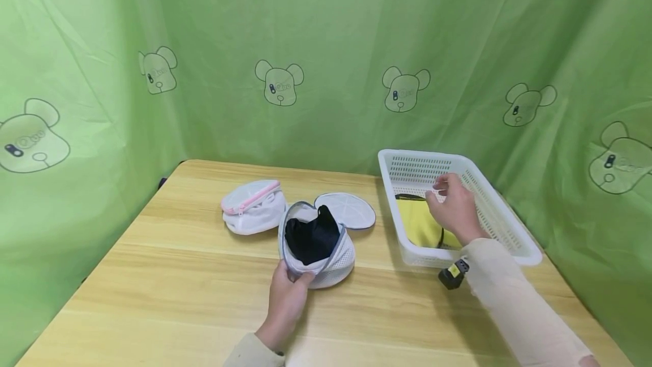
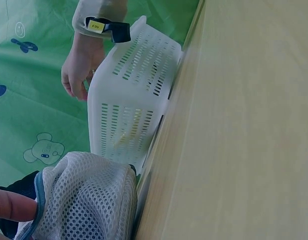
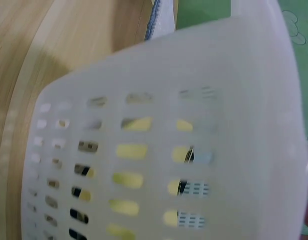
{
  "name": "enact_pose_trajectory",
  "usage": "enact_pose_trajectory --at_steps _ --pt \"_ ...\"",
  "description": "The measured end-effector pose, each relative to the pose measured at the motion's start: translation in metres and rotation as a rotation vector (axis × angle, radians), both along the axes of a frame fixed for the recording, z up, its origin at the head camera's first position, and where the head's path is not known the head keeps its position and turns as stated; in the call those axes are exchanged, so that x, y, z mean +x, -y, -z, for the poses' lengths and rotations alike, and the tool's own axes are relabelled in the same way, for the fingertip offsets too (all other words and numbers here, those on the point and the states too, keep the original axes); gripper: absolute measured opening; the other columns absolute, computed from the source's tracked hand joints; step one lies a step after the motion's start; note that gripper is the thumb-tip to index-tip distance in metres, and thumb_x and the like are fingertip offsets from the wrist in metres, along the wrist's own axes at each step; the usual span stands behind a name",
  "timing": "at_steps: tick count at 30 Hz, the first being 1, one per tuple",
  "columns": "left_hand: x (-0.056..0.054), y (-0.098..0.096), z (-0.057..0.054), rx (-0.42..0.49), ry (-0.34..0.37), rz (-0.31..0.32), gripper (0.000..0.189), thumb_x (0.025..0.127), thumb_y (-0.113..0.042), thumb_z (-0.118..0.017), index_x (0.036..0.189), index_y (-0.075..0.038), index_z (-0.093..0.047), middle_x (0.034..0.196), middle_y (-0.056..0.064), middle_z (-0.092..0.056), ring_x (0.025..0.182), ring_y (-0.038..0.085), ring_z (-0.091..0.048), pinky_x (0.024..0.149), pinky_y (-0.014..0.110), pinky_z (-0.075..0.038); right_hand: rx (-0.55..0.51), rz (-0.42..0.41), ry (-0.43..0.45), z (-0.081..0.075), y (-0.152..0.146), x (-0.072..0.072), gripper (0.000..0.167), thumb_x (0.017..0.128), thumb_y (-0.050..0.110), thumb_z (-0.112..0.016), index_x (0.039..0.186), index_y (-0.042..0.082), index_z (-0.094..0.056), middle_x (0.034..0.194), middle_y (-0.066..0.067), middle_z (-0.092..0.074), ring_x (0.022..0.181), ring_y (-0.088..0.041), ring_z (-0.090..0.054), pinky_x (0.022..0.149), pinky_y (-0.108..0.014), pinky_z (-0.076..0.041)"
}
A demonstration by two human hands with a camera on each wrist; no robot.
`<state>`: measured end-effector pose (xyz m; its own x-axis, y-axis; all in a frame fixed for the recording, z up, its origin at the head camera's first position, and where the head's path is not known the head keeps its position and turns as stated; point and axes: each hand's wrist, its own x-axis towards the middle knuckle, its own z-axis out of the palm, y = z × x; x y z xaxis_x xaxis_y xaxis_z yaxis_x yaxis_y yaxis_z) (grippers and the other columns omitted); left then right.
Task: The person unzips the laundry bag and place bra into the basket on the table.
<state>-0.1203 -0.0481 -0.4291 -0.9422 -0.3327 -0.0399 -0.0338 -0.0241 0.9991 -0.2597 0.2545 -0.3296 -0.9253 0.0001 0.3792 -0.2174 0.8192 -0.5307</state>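
My left hand pinches the near rim of a white mesh laundry bag with a grey-blue zipper, its thumb over the edge. The bag's round lid is folded back on the table, and black cloth bunches inside. In the left wrist view, the thumb lies against the zipper edge of the mesh. Over a white plastic basket is my right hand, fingers loosely bent with nothing between them. Beneath it, yellow cloth with black trim lies in the basket.
A second white laundry bag with a pink zipper stands left of the first, its lid closed. Both bags and the basket are on a wooden table. A green curtain with bear heads hangs behind and at the sides.
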Motion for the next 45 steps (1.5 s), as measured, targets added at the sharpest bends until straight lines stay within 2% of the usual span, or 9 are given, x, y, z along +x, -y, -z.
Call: enact_pose_trajectory --at_steps 7,15,21,33,40,45 --pt "0.000 -0.001 0.000 -0.004 0.002 -0.006 0.040 0.080 0.000 -0.065 0.118 0.006 -0.054 0.127 0.020 -0.056 0.124 0.035 -0.048 0.107 0.049 -0.036 0.021 -0.031 -0.023 -0.001 0.010 0.001 0.036 0.093 0.016 -0.057 0.120 -0.004 -0.046 0.116 -0.026 -0.057 0.106 -0.045 -0.055 0.091 -0.057 -0.043" --pt "0.000 -0.001 0.000 -0.001 -0.001 -0.001 0.042 0.081 0.001 -0.065 0.121 0.007 -0.053 0.129 0.021 -0.055 0.126 0.037 -0.047 0.107 0.049 -0.035 0.043 -0.088 0.044 -0.006 0.028 0.002 0.044 0.093 0.018 -0.058 0.128 -0.005 -0.043 0.123 -0.028 -0.054 0.112 -0.046 -0.053 0.093 -0.058 -0.043" --pt "0.000 -0.001 -0.001 -0.005 -0.003 -0.001 0.042 0.081 0.000 -0.065 0.120 0.006 -0.053 0.128 0.021 -0.055 0.125 0.036 -0.048 0.107 0.049 -0.036 0.054 -0.135 0.024 -0.007 0.041 0.003 0.044 0.092 0.018 -0.061 0.127 -0.004 -0.044 0.122 -0.026 -0.055 0.111 -0.044 -0.054 0.094 -0.057 -0.043" --pt "0.001 0.000 0.000 -0.008 -0.006 0.002 0.042 0.081 0.000 -0.065 0.120 0.005 -0.054 0.127 0.020 -0.056 0.124 0.036 -0.049 0.106 0.049 -0.036 0.069 -0.212 0.009 -0.008 0.060 0.012 0.046 0.090 0.017 -0.063 0.128 -0.002 -0.045 0.123 -0.025 -0.057 0.110 -0.043 -0.055 0.095 -0.055 -0.044" --pt "0.002 0.000 -0.002 -0.007 -0.003 0.010 0.043 0.081 0.000 -0.065 0.123 0.005 -0.053 0.130 0.020 -0.055 0.126 0.036 -0.047 0.107 0.049 -0.035 0.065 -0.248 0.067 -0.009 0.070 0.019 0.049 0.092 0.019 -0.062 0.133 0.000 -0.044 0.127 -0.024 -0.054 0.113 -0.043 -0.055 0.096 -0.056 -0.044" --pt "0.002 0.000 -0.002 -0.012 0.002 0.012 0.044 0.082 -0.001 -0.065 0.124 0.004 -0.053 0.132 0.020 -0.054 0.127 0.037 -0.046 0.108 0.049 -0.034 0.091 -0.291 0.037 -0.008 0.077 0.024 0.047 0.091 0.018 -0.064 0.131 0.001 -0.045 0.126 -0.024 -0.056 0.112 -0.042 -0.055 0.095 -0.056 -0.045"
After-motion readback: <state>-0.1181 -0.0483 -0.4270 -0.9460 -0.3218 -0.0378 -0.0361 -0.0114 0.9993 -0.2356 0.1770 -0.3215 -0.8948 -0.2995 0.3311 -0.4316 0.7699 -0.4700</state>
